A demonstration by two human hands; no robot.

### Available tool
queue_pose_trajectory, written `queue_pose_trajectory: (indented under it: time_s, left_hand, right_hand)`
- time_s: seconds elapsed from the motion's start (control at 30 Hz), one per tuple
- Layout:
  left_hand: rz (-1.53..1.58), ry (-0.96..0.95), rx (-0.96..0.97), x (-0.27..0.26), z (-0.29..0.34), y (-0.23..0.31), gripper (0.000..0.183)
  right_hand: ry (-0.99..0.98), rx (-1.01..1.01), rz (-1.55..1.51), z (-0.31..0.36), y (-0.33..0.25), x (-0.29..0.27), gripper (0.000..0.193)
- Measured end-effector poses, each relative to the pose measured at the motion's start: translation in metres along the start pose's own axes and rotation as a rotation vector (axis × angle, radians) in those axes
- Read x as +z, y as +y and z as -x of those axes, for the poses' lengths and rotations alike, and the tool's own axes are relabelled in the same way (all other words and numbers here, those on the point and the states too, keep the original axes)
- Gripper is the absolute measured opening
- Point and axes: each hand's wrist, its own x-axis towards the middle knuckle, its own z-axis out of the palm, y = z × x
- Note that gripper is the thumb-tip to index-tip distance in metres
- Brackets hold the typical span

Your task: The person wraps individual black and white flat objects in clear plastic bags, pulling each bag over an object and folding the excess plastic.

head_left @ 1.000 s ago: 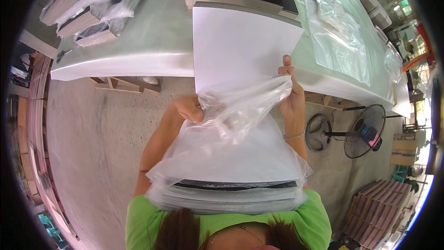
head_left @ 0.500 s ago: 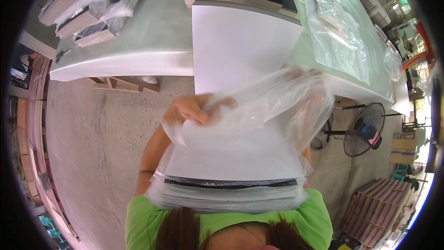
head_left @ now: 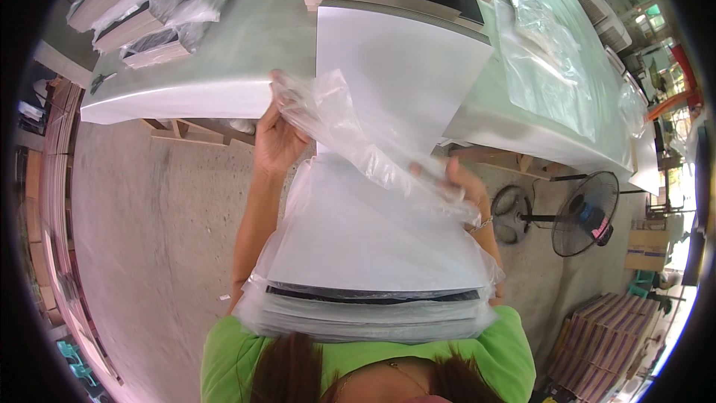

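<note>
Across the near part of the smooth white stack point(head_left: 403, 60), a crinkled, glossy, see-through plastic film point(head_left: 358, 145) slants down to the right, its upper end held in the grip of the left hand point(head_left: 280, 138) just left of the stack. The right hand point(head_left: 456, 183), near the stack's near right corner, is at the film's lower end, too blurred to tell whether its grip is closed; nearer than the stack lies a flat, plastic-sheathed bundle point(head_left: 373, 254).

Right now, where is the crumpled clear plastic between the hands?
In the head view, the clear plastic slants across the centre from the left hand down to the right hand, in front of the white sheet on the table.
</note>
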Motion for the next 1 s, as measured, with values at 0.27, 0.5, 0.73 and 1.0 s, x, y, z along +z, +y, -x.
queue_pose_trajectory:
  time_s: [0.27,0.5,0.73,1.0]
  left_hand:
    - [-0.250,-0.441,-0.498,-0.013,0.012,0.003,0.079]
    - [-0.797,-0.010,0.066,0.079,-0.022,0.033,0.033]
    - [-1.760,0.102,1.002,0.096,-0.063,0.034,0.047]
    - [-1.771,0.032,0.963,0.112,-0.036,0.021,0.065]
  right_hand:
    - [-0.779,-0.580,-0.149,-0.007,-0.033,-0.024,0.072]
    - [0.218,-0.603,0.536,0.006,-0.079,-0.012,0.036]
    - [0.633,-1.068,0.825,-0.050,-0.102,0.017,0.023]
    - [0.697,-1.244,1.055,-0.060,-0.122,0.029,0.045]
